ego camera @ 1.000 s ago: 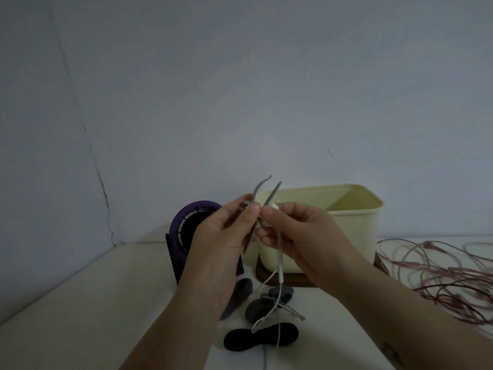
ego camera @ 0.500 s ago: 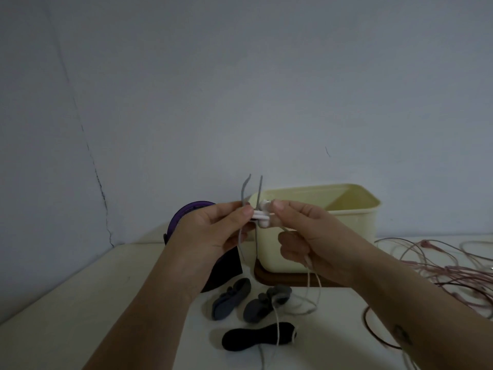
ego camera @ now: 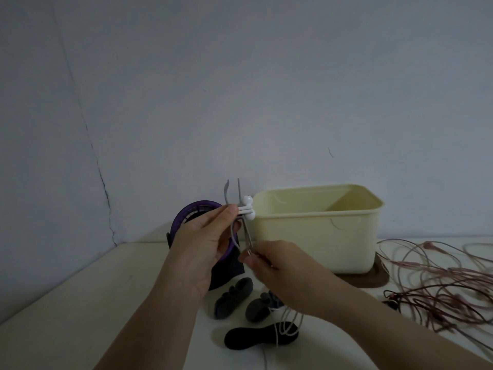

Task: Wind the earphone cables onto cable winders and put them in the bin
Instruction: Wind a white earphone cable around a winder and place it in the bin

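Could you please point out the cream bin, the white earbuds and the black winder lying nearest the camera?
cream bin (ego camera: 320,241), head view, on its bare front wall.
white earbuds (ego camera: 248,200), head view, on the upper bud's round head.
black winder (ego camera: 241,339), head view, on its left lobe.

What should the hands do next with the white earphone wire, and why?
Probably the right hand should loop the white cable once round the grey winder. The left hand pins the earbuds against it, the right pinches the cable just below, and the rest hangs loose toward the table.
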Demonstrator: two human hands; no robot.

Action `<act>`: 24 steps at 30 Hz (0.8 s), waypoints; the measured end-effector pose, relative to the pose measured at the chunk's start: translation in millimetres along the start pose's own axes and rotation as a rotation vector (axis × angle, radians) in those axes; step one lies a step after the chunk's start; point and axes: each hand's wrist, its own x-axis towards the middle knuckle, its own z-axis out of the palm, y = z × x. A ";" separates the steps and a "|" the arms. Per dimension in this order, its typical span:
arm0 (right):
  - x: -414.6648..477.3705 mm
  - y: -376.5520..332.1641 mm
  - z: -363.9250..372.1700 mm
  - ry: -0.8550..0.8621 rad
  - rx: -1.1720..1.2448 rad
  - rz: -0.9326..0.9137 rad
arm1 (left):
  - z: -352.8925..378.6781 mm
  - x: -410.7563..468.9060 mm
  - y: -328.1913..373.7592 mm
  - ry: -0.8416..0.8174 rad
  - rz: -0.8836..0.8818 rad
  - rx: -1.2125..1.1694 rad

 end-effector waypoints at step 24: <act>-12.3 0.4 -97.9 0.273 0.116 0.056 | 9.8 -12.2 -6.4 -0.257 0.305 0.565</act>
